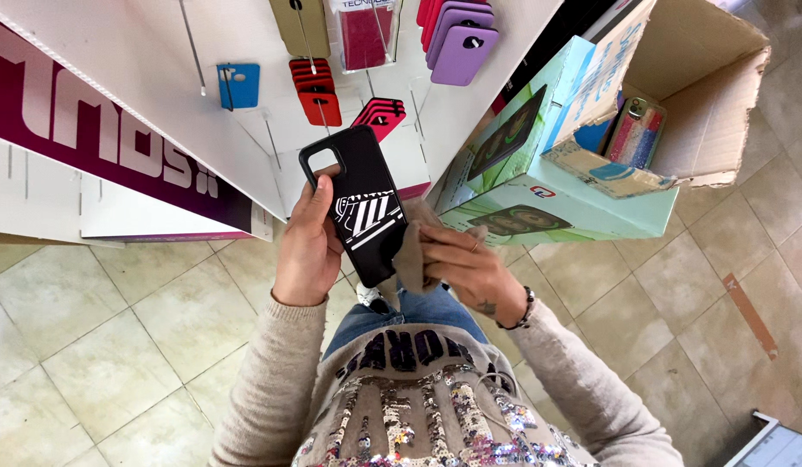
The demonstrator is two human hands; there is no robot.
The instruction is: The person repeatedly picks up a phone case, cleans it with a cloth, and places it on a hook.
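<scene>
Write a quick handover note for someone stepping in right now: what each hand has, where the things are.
Left hand: grips the black phone case by its edge, printed back facing up.
Right hand: presses a beige cloth against the case's lower end.
Around: white display rack ahead with red, blue and purple cases on hooks; open cardboard box to the right holds more cases.
Done or left: cannot tell from this view.

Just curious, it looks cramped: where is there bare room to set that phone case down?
Bare tiled floor left of the person, and right, below the open cardboard box. Crowded: display wall with hanging cases, and stacked boxes.
</scene>
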